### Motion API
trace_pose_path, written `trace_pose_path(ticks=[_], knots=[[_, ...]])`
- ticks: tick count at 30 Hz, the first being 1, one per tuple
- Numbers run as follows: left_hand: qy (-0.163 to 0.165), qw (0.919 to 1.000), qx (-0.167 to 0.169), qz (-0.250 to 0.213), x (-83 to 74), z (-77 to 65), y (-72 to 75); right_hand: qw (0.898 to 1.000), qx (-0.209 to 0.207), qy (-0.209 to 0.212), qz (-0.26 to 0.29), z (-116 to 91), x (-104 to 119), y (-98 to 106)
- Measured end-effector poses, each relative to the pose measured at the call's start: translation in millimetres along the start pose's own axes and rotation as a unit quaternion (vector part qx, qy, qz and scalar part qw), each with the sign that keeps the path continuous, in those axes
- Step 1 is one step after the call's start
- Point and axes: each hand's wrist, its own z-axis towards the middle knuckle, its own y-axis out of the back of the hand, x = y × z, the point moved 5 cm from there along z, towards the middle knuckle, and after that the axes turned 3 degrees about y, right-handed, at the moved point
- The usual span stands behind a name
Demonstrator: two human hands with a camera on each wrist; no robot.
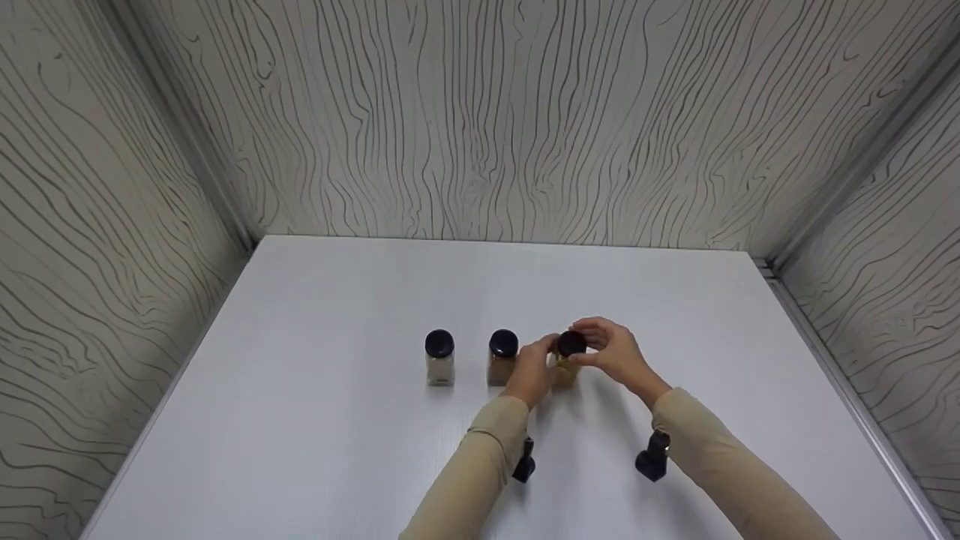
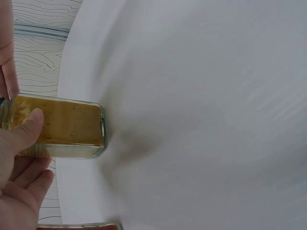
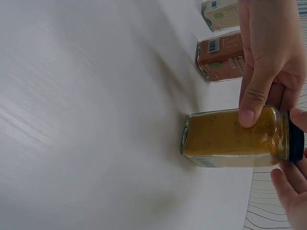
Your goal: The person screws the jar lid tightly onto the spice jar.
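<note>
A square glass spice jar [image 1: 564, 375] of yellow-brown powder stands upright at the right end of a row. My left hand [image 1: 532, 371] grips its body from the left, thumb [image 3: 252, 108] on the glass. From the other side my right hand [image 1: 619, 356] holds the black lid [image 1: 571, 343] between thumb and fingers, as the right wrist view shows. In the left wrist view the lid is mostly cut off at the edge. Just left of my left hand is a jar [image 1: 502, 364] of reddish-brown powder, also black-lidded.
Farther left stands a third black-lidded jar [image 1: 440, 364] with pale contents. All are on a white table [image 1: 315, 420], with wood-grain patterned panels [image 1: 480, 127] behind and at both sides. Black wrist cameras [image 1: 652, 457] hang below both sleeves.
</note>
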Motion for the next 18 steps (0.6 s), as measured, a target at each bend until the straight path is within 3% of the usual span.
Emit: trace_pose_path(ticks=[6, 13, 18], knots=[[-0.023, 0.9997, -0.009, -0.001, -0.6, -0.1, 0.9, 1.000, 0.009, 0.018, 0.000, -0.5, 3.3, 0.9], [-0.021, 0.9997, -0.010, -0.008, 0.9, 0.8, 0.1, 1.000, -0.008, 0.023, -0.013, -1.9, 7.2, 2.4], [-0.017, 0.9998, -0.009, -0.011, 0.5, 0.2, 0.0, 0.999, 0.013, 0.027, -0.009, -2.4, 5.5, 1.3]])
